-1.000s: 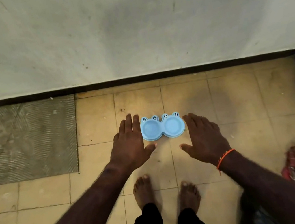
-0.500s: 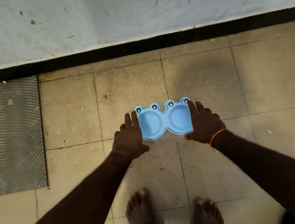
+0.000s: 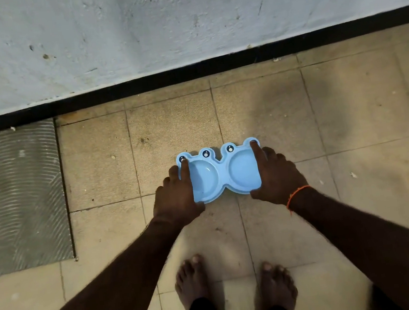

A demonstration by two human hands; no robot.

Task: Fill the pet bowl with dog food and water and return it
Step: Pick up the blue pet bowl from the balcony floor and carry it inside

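On the beige tiled floor (image 3: 353, 134), near the white plaster wall (image 3: 179, 21) with its black skirting strip (image 3: 136, 87), lies a light blue plastic double pet bowl (image 3: 220, 173) with frog-eye bumps; both basins look empty. From the head view, the left hand (image 3: 176, 198) grips the bowl's left end, forefinger laid along the rim. The right hand (image 3: 277, 176), an orange thread bracelet (image 3: 296, 193) at its wrist, grips the right end likewise. Bare feet (image 3: 192, 282) stand below; a grey ridged mat (image 3: 15, 197) lies far left.
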